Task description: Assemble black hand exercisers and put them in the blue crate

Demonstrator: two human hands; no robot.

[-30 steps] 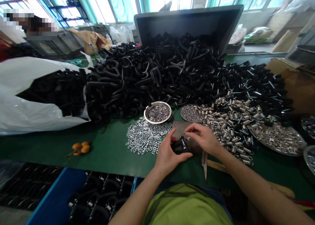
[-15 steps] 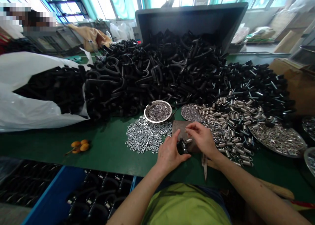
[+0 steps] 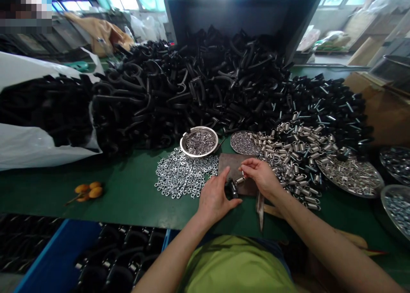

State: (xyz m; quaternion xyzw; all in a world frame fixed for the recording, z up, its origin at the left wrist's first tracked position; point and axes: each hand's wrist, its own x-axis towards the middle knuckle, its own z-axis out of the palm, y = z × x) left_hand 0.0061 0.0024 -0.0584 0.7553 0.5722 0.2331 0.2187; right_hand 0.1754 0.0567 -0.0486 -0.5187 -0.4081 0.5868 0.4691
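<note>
My left hand [image 3: 214,199] is curled around a small black plastic part [image 3: 234,189] near the table's front edge; its far fingers are partly hidden. A coil spring [image 3: 240,180] sticks out of the black part toward my right hand. My right hand [image 3: 261,174] is closed, thumb and forefinger pinching a thin metal pin [image 3: 242,171] upright just above the spring. Below both hands lies a flat metal plate [image 3: 229,161]. Left of the plate, metal nuts [image 3: 182,177] are spread out, and loose springs [image 3: 296,156] are heaped to the right.
Behind are a steel bowl of pins [image 3: 199,156], a dish of small parts [image 3: 245,142] and a large heap of black parts [image 3: 179,92]. A pointed blade [image 3: 260,214] lies by my right wrist. Orange fruits [image 3: 95,192] sit left. A blue crate [image 3: 60,250] stands below.
The view has shifted, so the table things sit slightly more to the left. Both hands stay at the black part, and the pin in my right hand now shows more clearly above the spring.
</note>
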